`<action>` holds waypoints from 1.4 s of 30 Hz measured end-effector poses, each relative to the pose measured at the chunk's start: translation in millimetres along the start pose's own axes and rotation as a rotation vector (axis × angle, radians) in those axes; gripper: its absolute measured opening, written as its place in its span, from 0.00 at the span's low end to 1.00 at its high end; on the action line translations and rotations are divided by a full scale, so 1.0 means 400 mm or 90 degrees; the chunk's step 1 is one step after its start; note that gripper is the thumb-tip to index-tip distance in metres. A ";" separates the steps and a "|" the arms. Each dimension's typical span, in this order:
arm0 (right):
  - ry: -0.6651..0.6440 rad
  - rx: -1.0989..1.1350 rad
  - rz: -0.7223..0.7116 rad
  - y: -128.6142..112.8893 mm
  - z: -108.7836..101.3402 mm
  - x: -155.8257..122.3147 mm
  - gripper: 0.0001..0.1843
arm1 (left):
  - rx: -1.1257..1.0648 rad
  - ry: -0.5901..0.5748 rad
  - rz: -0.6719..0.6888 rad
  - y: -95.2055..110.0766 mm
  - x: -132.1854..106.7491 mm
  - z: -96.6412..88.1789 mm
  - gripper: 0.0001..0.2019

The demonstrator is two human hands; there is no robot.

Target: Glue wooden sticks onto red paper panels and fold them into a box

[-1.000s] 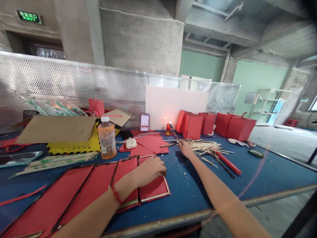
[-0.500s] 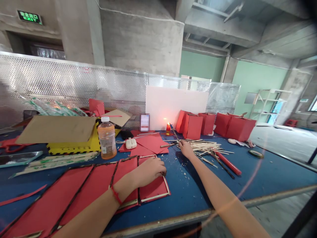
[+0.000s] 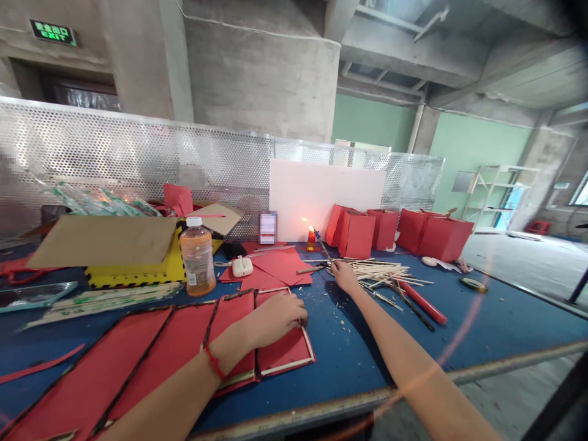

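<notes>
The right hand has its thumb and fingers pressed together in a pinch on a thin wooden stick, which angles up and away from the grip, its far end close beside a small lit red candle. Just right of that pinch lies a loose heap of pale wooden sticks, with a red cylindrical roll and some dark sticks past the heap. Small wood shavings speckle the blue work table below the hand. The left hand lies further toward the near edge, its fingers curled downward over a flat red paper panel edged with thin wooden sticks; the fingertips reach that panel's far-right stick, but whether they pinch it or only rest on it cannot be told. A red cord bracelet circles the left wrist. More long red panels with dark edges spread out beyond the left hand, away from the right hand. Ahead of the left hand, loose red paper sheets overlap, with a white plastic object and a clear bottle of orange drink beyond them. Upright red paper boxes stand beyond the right hand, in front of a white board.
</notes>
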State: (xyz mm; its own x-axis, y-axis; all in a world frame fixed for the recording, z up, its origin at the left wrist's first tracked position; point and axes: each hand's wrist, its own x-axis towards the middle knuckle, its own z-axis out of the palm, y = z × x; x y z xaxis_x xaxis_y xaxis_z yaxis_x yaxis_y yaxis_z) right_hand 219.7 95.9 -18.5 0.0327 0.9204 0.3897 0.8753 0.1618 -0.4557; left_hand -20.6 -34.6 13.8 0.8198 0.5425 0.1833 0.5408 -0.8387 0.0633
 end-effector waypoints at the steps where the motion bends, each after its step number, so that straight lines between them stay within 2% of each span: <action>1: 0.000 -0.001 0.000 0.001 0.001 0.000 0.16 | -0.002 0.004 0.003 -0.001 0.000 0.001 0.14; 23: 0.007 -0.001 -0.011 0.005 0.004 0.003 0.16 | -0.018 0.015 0.007 -0.009 0.004 0.010 0.15; 42: 0.002 0.002 0.000 0.003 0.000 0.001 0.16 | -0.034 0.003 0.000 0.001 0.004 -0.003 0.15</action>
State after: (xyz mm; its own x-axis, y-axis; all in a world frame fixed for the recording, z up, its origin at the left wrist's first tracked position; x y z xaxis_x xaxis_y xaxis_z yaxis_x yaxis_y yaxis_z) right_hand 220.9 96.6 -19.0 0.0345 0.9191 0.3925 0.8738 0.1630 -0.4583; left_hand -19.1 -34.0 15.2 0.8190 0.5421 0.1881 0.5297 -0.8403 0.1155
